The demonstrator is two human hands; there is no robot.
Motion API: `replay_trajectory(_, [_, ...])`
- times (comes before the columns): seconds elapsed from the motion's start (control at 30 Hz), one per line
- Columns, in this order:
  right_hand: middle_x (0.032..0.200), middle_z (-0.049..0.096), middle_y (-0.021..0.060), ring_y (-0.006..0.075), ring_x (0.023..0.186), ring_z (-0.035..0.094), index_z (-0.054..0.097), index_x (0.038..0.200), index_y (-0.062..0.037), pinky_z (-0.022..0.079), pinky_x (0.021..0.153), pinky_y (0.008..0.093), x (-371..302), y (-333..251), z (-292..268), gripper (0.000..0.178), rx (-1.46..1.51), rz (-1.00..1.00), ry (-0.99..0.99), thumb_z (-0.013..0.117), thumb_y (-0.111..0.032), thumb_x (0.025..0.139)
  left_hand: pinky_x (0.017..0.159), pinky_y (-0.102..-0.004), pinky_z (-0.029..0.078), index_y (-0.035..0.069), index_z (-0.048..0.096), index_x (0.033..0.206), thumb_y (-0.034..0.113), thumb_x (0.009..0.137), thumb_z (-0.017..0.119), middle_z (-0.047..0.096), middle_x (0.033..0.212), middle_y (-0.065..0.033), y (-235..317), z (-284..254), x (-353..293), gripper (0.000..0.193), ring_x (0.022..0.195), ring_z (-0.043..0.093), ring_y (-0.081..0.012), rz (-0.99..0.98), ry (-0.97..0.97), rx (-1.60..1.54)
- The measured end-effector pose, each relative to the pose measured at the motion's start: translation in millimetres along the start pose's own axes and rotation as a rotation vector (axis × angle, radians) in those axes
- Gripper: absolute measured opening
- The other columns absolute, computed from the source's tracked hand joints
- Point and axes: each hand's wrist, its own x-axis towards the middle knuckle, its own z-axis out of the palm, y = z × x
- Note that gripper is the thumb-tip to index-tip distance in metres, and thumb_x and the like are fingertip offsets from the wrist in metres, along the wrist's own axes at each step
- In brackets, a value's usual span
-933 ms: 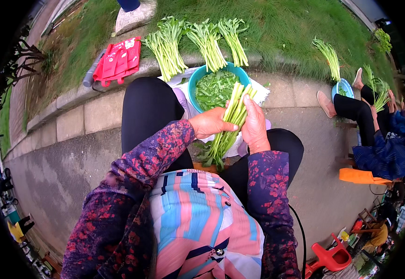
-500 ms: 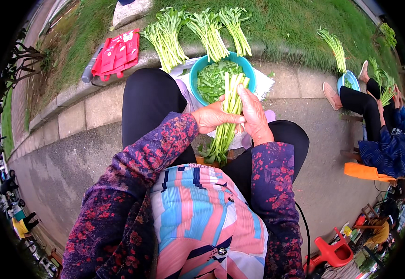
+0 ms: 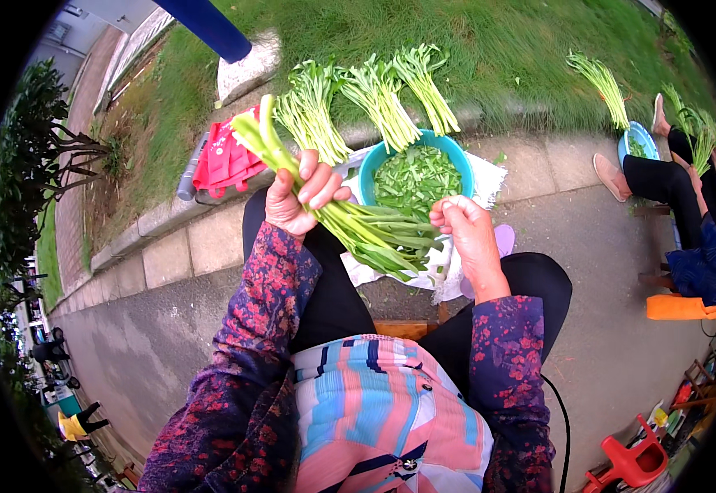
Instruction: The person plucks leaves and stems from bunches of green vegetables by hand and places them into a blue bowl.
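Note:
My left hand [image 3: 302,195] is closed around a bunch of leafy green stalks [image 3: 350,230]. Their pale cut ends point up and left, and the dark leaves hang toward the right over my lap. By the leaf tips my right hand [image 3: 466,238] is closed in a pinch; whatever its fingers hold, if anything, I cannot make out. Just beyond my hands stands a teal basin [image 3: 466,177] with loose green leaves [image 3: 415,177] inside. Several bundles of the same stalks [image 3: 383,103] lie side by side on the kerb and grass behind it.
A white cloth [image 3: 489,177] lies under the basin. At the left are a red bag [image 3: 222,160] and a grey cylinder [image 3: 189,177] on the kerb. Another person sits at the right by a light-blue basin [image 3: 639,140] with stalks. A red stool [image 3: 633,456] stands lower right.
My hands have moved apart. The left hand has carried the bunch left and up, tilting it over; the right hand has let go of the stalks. The view has shifted too.

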Motion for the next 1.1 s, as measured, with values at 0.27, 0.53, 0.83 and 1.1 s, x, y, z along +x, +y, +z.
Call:
replay_trajectory(0.27, [0.084, 0.064, 0.0039, 0.0081, 0.073, 0.057, 0.064, 0.088, 0.001, 0.046, 0.068, 0.0221, 5, -1, -2, 0.01, -0.014, -0.153, 0.019, 0.063, -0.009, 0.086, 0.051, -0.0239, 0.039, 0.012, 0.046, 0.08, 0.024, 0.081, 0.061, 0.051, 0.046, 0.006, 27, 5, 13, 0.02, 0.035, 0.044, -0.0057, 0.095, -0.221, -0.033])
replay_trajectory(0.53, [0.076, 0.061, 0.0047, 0.0126, 0.071, 0.059, 0.065, 0.082, -0.0006, 0.045, 0.064, 0.0245, -13, -26, 12, 0.007, -0.217, -0.418, -0.062, 0.069, -0.003, 0.076, 0.05, -0.0244, 0.038, 0.013, 0.045, 0.075, 0.024, 0.079, 0.061, 0.051, 0.046, 0.0054, 22, 2, 20, 0.02, 0.033, 0.041, -0.0062, 0.028, -0.18, 0.014])
replay_trajectory(0.83, [0.078, 0.062, 0.0077, 0.023, 0.073, 0.06, 0.067, 0.081, -0.0038, 0.047, 0.067, 0.0311, -21, -19, 32, 0.01, -0.355, -0.606, -0.109, 0.071, -0.009, 0.073, 0.05, -0.0251, 0.04, 0.013, 0.044, 0.072, 0.023, 0.078, 0.061, 0.051, 0.046, 0.0049, 3, 10, 26, 0.021, 0.034, 0.043, -0.0063, -0.053, -0.069, 0.055])
replay_trajectory(1.1, [0.077, 0.062, 0.008, 0.0258, 0.072, 0.06, 0.064, 0.078, -0.0051, 0.047, 0.065, 0.0337, -23, -17, 40, 0.007, -0.43, -0.569, -0.137, 0.068, -0.006, 0.072, 0.058, -0.0295, 0.038, 0.01, 0.042, 0.072, 0.023, 0.079, 0.06, 0.045, 0.048, 0.0033, 0, 13, 28, 0.023, 0.038, 0.042, -0.0099, -0.115, -0.06, 0.031])
